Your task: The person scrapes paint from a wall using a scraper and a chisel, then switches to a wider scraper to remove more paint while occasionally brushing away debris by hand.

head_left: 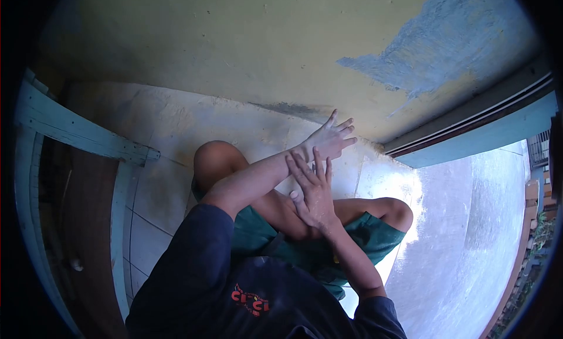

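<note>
My left hand (332, 138) is stretched out in front of my lap, palm partly turned, with its fingers spread and nothing in it. Pale, dusty patches show on its skin. Just below it, my right hand (316, 193) has its fingers apart, and their tips reach the left wrist and forearm (264, 173). Whitish powder coats the right thumb and parts of the palm. Neither hand holds an object. Beneath them are my crossed legs (375, 213) in green shorts (375, 236).
A yellowish wall (234, 46) with a peeled blue patch (434, 43) rises ahead. Pale blue wooden framing (76, 125) stands at the left. Dusty tiles (155, 219) lie around my legs. At the right, a doorway sill (481, 136) borders a bright smooth floor (457, 233).
</note>
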{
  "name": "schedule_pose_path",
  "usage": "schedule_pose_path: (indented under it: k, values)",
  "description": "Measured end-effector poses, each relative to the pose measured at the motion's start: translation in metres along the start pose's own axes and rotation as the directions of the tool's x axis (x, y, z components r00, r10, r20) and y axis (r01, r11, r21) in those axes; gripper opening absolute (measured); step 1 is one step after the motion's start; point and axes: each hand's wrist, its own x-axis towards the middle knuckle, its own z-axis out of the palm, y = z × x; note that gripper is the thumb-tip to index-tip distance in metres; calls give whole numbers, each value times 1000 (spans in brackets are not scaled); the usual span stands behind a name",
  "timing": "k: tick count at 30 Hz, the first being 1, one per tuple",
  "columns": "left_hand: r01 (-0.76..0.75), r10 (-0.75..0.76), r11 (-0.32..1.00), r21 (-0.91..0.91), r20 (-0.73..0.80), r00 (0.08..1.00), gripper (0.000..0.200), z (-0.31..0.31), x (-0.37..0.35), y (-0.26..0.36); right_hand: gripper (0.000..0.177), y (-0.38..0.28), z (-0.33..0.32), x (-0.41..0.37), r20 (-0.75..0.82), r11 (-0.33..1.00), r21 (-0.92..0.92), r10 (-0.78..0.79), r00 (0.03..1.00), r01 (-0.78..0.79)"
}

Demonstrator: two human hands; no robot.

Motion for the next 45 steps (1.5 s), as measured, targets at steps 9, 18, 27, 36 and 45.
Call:
schedule_pose_path:
  k: [9, 18, 27, 36, 45]
  values:
    - [-46, 44, 999, -27, -75, 996, 47, -18, -17, 5, 48, 51, -40, -24, -328, 853, -208, 400, 856, -479]
    - [54, 87, 768, -638, 188, 978, 35, -81, -43, -24, 64, -33, -52, -124, 314, 620, -387, 785, 535, -682]
    - [-79, -192, 934, -349, -674, 713, 24, -215, -59, -80, 43, -20, -16, -152, 213, 695, -73, 711, 670, -715]
    - [265, -8, 962, 70, -959, 283, 51, -226, -32, -139, 33, -18, -42, -129, -278, 796, 408, 574, 770, -446]
    - [480, -248, 874, 78, -778, 578, 62, -209, -12, -150, 36, 10, -21, -55, -44, 334, 920, 609, 792, -206]
